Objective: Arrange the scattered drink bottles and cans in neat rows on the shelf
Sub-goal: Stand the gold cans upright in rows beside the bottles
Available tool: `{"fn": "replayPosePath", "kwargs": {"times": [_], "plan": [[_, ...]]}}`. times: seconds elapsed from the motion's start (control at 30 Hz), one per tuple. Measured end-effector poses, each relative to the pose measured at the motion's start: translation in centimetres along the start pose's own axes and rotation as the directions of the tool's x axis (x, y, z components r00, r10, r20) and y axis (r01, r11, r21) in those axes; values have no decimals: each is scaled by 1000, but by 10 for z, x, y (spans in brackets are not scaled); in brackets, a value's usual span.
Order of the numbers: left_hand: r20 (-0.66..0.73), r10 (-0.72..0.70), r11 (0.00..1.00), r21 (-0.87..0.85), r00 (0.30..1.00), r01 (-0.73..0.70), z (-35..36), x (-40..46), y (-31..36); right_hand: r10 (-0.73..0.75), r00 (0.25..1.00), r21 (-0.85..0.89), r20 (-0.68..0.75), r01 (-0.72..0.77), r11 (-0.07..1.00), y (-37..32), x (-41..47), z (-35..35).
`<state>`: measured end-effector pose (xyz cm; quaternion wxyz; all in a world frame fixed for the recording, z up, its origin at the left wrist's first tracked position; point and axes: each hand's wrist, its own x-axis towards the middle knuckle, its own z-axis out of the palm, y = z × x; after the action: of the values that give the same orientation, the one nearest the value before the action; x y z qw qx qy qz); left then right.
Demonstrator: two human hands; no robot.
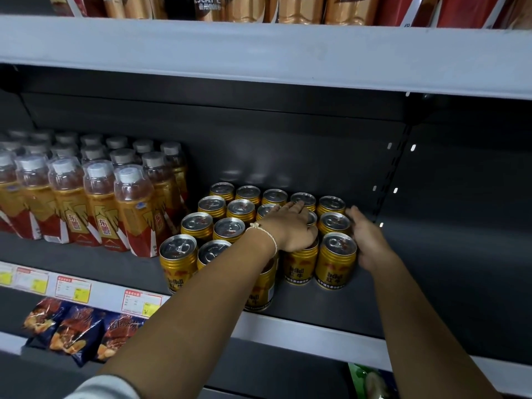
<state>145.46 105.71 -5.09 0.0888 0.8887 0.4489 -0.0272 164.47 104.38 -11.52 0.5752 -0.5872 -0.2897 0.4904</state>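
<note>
Several gold Red Bull cans [335, 259] stand in rows on the dark grey shelf [431, 283]. My left hand [290, 226] lies flat on the tops of the cans in the second column from the right, fingers stretched toward the back. My right hand [367, 237] presses its straight fingers against the right side of the rightmost column of cans. To the left, orange drink bottles [135, 211] with white caps stand in rows. The left forearm hides part of the front cans.
The shelf to the right of the cans is bare. Price tags [142, 303] line the shelf's front edge. Snack bags [74, 332] lie on the lower shelf. An upper shelf [259, 47] with coffee bottles hangs close above.
</note>
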Motion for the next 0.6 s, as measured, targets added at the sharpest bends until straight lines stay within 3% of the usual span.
{"fn": "replayPosePath", "kwargs": {"times": [0.27, 0.4, 0.6], "plan": [[-10, 3, 999, 48, 1000, -2, 5, 3, -1, 3, 1000, -44, -23, -4, 999, -4, -8, 6], [-9, 8, 999, 46, 1000, -7, 5, 1, -1, 8, 1000, 15, 30, -8, 1000, -7, -18, 2], [-41, -13, 1000, -2, 999, 13, -4, -10, -5, -99, 995, 24, 21, 98, 995, 5, -38, -9]]}}
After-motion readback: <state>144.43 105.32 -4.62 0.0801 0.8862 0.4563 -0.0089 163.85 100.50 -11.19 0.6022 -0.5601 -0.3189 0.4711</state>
